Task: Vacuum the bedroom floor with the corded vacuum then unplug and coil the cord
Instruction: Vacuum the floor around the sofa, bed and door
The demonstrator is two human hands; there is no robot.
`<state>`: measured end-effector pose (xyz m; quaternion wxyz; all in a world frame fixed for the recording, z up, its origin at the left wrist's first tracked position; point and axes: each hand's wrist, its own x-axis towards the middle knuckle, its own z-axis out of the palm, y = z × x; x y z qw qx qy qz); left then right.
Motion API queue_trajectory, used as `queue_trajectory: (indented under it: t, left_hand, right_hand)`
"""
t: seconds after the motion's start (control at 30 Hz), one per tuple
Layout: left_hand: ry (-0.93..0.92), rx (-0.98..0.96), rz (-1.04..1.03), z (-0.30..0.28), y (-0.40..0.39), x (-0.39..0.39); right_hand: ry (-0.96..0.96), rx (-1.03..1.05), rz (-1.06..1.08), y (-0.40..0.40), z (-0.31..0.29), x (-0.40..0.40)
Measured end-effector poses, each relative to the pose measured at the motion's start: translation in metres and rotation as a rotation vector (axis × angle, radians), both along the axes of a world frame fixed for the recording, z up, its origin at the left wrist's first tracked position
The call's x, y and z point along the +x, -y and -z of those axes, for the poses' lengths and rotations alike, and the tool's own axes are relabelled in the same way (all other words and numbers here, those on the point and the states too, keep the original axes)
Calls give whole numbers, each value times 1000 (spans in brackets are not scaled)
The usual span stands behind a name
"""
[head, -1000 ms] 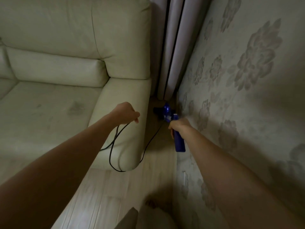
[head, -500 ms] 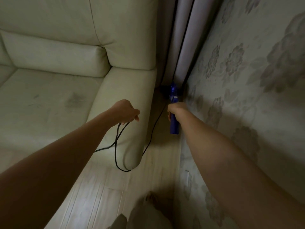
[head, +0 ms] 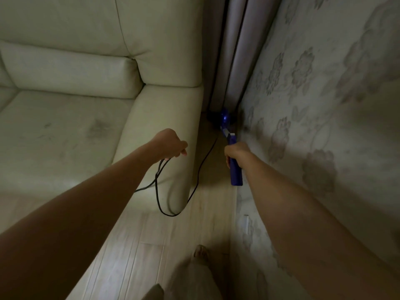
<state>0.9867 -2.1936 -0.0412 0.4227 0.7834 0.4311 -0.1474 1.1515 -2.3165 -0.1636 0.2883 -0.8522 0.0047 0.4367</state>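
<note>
A blue stick vacuum [head: 235, 172] reaches into the narrow gap between the sofa and the wall. My right hand [head: 236, 151] grips its blue handle, and its far end [head: 224, 118] lies on the floor by the curtain. My left hand [head: 171, 145] holds the black cord [head: 195, 182] bunched above the sofa arm. The cord hangs in a loop down to the floor and runs back up toward the vacuum body. The vacuum's floor head is hidden in the dark corner.
A cream leather sofa [head: 86, 118] fills the left side, its arm [head: 164, 135] bordering the gap. Floral wallpaper [head: 313, 118] covers the wall on the right, with grey curtains [head: 236, 50] in the corner. My bare foot [head: 200, 253] stands on the pale wood floor [head: 151, 245].
The view has tilted slightly downward. Both hands keep their grips, and the vacuum stays in the gap by the wall with the cord loop hanging about as before.
</note>
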Motion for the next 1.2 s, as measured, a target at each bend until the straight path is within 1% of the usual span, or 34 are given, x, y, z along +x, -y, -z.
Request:
queue_trajectory:
  t: [0.27,0.47,0.73,0.93,1.07,1.13,1.2]
  left_hand:
    - [36,-12,61,-23,21,-28]
    - [72,-3,119,-48,43,-59]
    - [145,20,193,-75,75,-122]
    - [176,57,241,-92,93,-173]
    - [193,65,269,-97,103,-197]
    - [192,65,287,-98,109,-204]
    - [190,59,320,-97,119,-210]
  right_hand:
    - [-39,-20,-26,42,-42,-62]
    - [-59,24,39,83,-59,-126]
    - [-93,36,101,120,-74,-214]
    - [-135,60,139,144,-95,-288]
    - [-175,48,96,169,-123,-328]
    - [-178,-2,37,184,-137,-337]
    - [-136,-78,-12,205,-146,-339]
